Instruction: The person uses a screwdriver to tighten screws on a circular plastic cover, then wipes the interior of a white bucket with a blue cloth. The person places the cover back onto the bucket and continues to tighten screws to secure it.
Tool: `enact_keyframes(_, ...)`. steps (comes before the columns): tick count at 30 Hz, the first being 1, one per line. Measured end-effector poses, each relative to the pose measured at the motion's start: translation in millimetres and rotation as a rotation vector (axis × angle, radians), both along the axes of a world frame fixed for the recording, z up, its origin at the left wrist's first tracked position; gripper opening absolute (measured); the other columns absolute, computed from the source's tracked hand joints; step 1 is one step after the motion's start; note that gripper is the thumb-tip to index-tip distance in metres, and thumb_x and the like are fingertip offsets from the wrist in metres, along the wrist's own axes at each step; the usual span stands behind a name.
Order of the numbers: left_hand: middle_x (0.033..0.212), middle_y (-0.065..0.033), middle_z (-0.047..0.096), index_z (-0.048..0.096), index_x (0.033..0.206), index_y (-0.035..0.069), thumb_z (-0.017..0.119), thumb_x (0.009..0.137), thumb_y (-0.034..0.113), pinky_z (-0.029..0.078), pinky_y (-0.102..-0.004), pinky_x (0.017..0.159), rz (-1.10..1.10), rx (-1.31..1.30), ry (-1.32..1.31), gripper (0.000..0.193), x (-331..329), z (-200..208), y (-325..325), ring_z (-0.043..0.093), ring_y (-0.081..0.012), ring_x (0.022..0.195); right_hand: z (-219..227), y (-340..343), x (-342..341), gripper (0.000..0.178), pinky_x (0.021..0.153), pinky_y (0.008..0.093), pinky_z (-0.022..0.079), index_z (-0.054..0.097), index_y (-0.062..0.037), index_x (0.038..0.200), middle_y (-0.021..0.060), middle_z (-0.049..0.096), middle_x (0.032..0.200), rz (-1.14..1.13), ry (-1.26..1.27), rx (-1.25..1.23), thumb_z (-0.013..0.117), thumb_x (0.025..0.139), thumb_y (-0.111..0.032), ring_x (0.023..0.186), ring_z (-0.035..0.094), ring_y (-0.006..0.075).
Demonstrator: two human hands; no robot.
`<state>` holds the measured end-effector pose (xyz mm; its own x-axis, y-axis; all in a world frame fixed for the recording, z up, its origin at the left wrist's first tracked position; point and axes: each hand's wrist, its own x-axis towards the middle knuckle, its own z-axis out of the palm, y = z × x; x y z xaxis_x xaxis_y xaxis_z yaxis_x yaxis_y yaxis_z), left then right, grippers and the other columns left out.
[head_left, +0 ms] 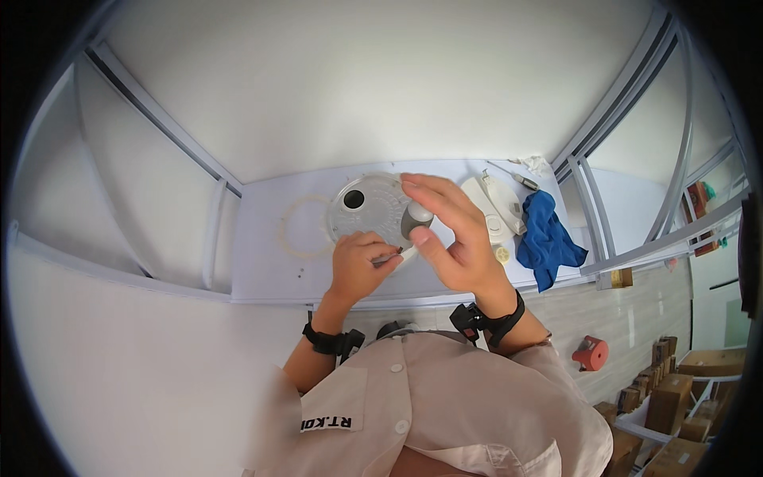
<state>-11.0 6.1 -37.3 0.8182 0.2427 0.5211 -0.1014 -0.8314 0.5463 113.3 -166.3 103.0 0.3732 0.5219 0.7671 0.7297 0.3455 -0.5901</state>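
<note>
A round, translucent pale disc (373, 208) with a black circle near its far left edge lies on the white table. Over its right part, my right hand (461, 238) is curled around a thick grey handle with a rounded pale end (420, 213), seen nearly end-on; its full shape is hidden. My left hand (367, 264) rests by the near edge of the disc. Its thumb and fingers are pinched together around something small and dark, too small to make out. Both wrists wear black straps with small boxes.
Right of the disc lie white curved housing parts (494, 207), a small yellowish round piece (501, 254), a grey-handled screwdriver (524, 181) and a crumpled blue cloth (548, 238). A pale thin ring (307, 227) lies left. White frame posts flank the table; cardboard boxes (669, 401) stand lower right.
</note>
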Motion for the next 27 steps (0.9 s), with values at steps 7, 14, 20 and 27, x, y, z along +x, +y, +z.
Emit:
enact_keyframes(7,0.083,0.0079,0.071,0.086,0.088,0.019,0.093,0.082,0.025,0.043,-0.0394,0.076,0.019,-0.024,0.03,0.011,-2,3,-4,0.065,-0.0198,0.079,-7,-7,-1,0.054,0.107,0.04,0.055,0.068,0.0014,0.148,0.0181,0.074,0.132,-0.035,0.149,-0.138,0.08,0.095,-0.005,0.123,0.072,0.0323)
enact_keyframes(14,0.082,0.0082,0.07,0.086,0.089,0.019,0.092,0.082,0.025,0.043,-0.039,0.077,0.013,-0.038,0.014,0.011,-1,0,-2,0.065,-0.0197,0.079,9,-6,-1,0.05,0.104,0.0363,0.055,0.068,0.0004,0.147,0.0176,0.073,0.134,0.034,-0.071,-0.09,0.076,0.098,0.0,0.122,0.071,0.0299)
enact_keyframes(20,0.082,0.0081,0.07,0.085,0.088,0.019,0.091,0.081,0.024,0.043,-0.039,0.076,0.012,-0.037,0.025,0.01,-3,2,-3,0.064,-0.0194,0.079,-11,-11,6,0.047,0.105,0.0361,0.054,0.069,0.0009,0.144,0.0187,0.071,0.137,-0.071,0.055,-0.163,0.078,0.098,-0.002,0.124,0.069,0.029)
enact_keyframes(27,0.083,0.0082,0.07,0.085,0.088,0.019,0.091,0.08,0.023,0.043,-0.0391,0.077,0.023,-0.026,0.023,0.011,-2,1,-4,0.064,-0.0197,0.079,-6,-4,3,0.051,0.102,0.0379,0.056,0.069,-0.0019,0.143,0.0169,0.072,0.123,0.005,0.045,-0.053,0.084,0.094,-0.004,0.114,0.071,0.0307)
